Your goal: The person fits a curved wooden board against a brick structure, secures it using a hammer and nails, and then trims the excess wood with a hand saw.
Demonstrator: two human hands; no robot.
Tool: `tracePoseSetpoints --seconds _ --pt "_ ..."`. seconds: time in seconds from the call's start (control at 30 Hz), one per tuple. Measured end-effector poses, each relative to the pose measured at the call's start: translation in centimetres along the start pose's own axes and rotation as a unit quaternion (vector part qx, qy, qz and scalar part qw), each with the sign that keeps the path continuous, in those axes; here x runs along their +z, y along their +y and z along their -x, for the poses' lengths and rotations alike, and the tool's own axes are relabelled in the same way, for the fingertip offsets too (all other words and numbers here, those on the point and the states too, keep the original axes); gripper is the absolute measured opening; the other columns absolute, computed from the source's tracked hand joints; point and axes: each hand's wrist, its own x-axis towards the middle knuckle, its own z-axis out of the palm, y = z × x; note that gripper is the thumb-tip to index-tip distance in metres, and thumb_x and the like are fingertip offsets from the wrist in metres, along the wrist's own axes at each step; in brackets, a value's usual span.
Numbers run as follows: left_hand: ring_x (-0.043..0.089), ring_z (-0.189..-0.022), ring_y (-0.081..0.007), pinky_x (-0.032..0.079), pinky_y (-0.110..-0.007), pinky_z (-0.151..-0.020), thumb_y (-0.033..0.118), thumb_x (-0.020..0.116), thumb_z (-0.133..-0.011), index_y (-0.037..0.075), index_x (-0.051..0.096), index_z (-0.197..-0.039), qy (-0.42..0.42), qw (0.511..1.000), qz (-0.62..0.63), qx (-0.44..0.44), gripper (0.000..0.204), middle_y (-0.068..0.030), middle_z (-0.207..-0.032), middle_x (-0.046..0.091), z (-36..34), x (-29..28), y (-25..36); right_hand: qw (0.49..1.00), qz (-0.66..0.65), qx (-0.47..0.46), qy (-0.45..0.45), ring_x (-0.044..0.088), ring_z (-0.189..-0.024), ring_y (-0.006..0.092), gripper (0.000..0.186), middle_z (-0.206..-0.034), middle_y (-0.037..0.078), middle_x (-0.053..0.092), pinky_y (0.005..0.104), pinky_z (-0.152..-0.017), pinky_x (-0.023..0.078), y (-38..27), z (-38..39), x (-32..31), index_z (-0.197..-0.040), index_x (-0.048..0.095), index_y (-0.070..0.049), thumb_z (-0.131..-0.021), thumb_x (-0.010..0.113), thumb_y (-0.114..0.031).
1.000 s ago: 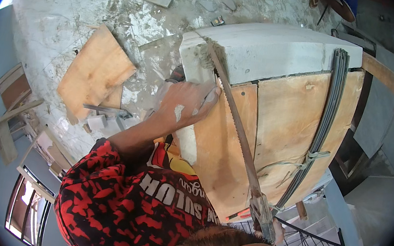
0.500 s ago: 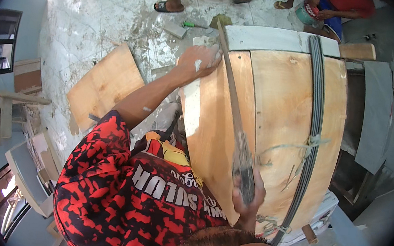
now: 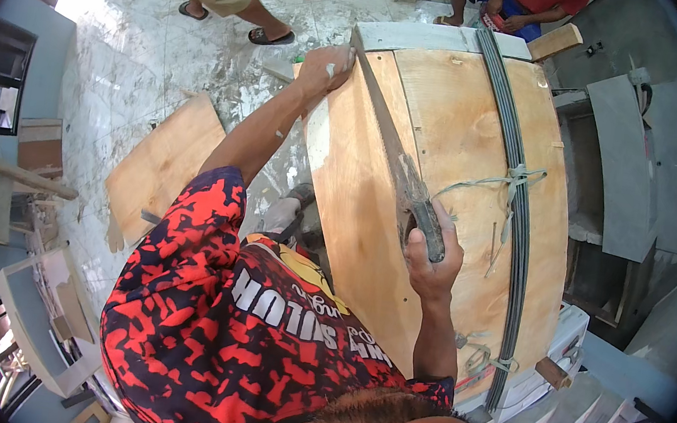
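Observation:
My right hand (image 3: pixel 435 264) is wrapped around the dark handle of a handsaw (image 3: pixel 381 119). The long blade slants away over a pale plywood board (image 3: pixel 359 214), its far end at the board's far edge. At the far left corner, beside the blade's end, my left hand (image 3: pixel 327 70) is closed on the plywood's edge; most of its fingers are hidden. White smears mark that hand. A whitish strip of wood (image 3: pixel 425 40) runs along the far edge.
Right of the saw, a bundle of grey metal strips (image 3: pixel 516 265) tied with green string lies along the plywood. Another plywood piece (image 3: pixel 164 162) lies on the stained floor at left. One person's legs (image 3: pixel 245 9) are beyond; another person (image 3: pixel 537 4) sits at the far right.
My right hand has pushed the saw forward, away from me, along the board. The view has shifted slightly. A walking person has moved left; my left hand keeps its place at the corner.

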Motion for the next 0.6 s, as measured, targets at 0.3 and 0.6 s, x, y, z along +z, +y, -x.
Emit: tracePoseSetpoints --seconds 0.3,0.6 --pt "0.062 -0.083 -0.0435 0.048 -0.052 -0.075 0.033 0.034 -0.098 0.003 0.057 -0.094 -0.013 1.0 -0.005 -0.022 0.038 -0.0258 -0.085 0.064 0.1 0.5 -0.8 0.997 -0.008 0.07 -0.021 0.063 -0.09 0.0155 0.046 -0.102 0.015 0.067 0.0298 -0.08 0.05 -1.7 -2.5 0.8 -0.126 0.051 0.003 -0.089 0.063 -0.02" --pt "0.064 -0.076 -0.0415 0.05 -0.05 -0.066 0.022 0.042 -0.094 -0.002 0.049 -0.094 0.001 1.0 -0.002 0.001 0.024 -0.0257 -0.079 0.064 -0.1 -0.6 0.7 0.999 -0.001 0.04 -0.005 0.065 -0.096 0.0196 0.046 -0.105 0.017 0.067 0.0322 -0.082 0.05 0.7 -9.7 4.9 -0.124 0.053 0.004 -0.088 0.062 -0.022"
